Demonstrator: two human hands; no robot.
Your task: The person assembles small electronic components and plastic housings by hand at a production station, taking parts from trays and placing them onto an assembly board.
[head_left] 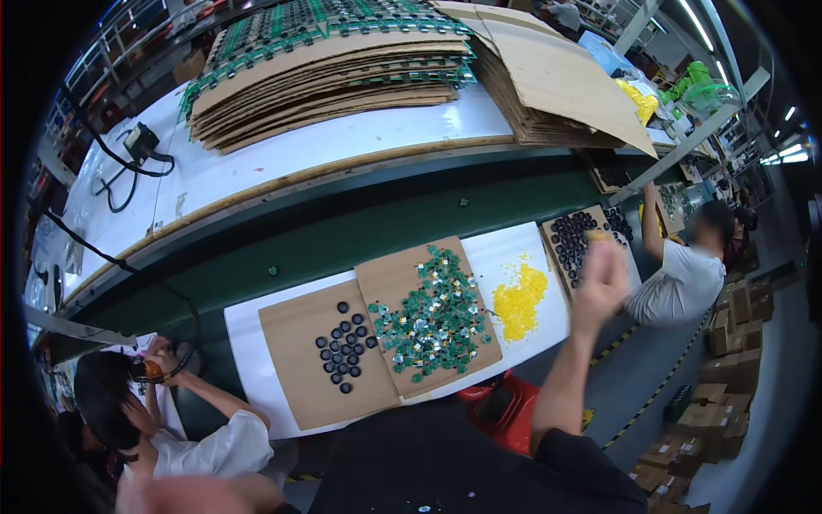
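Observation:
My right hand (602, 278) is raised at the right, over the near edge of a cardboard sheet (575, 224) set with rows of small black round caps (569, 244). Its fingers look curled together, and motion blur hides whatever they may hold. My left hand (193, 495) is a smeared shape at the lower left edge, its fingers not readable. Between them, a heap of small green circuit boards (437, 321) covers one cardboard sheet (400, 377). Loose black caps (345, 347) lie on another sheet (291, 377) to its left. Small yellow pieces (520, 301) form a pile on the white board (548, 338).
A green conveyor belt (377, 201) runs behind the board. Beyond it, a white shelf (300, 150) carries stacked cardboard and green circuit panels (342, 51). Co-workers sit at left (205, 441) and right (685, 287). A red stool (514, 415) stands below; cartons (715, 420) line the right.

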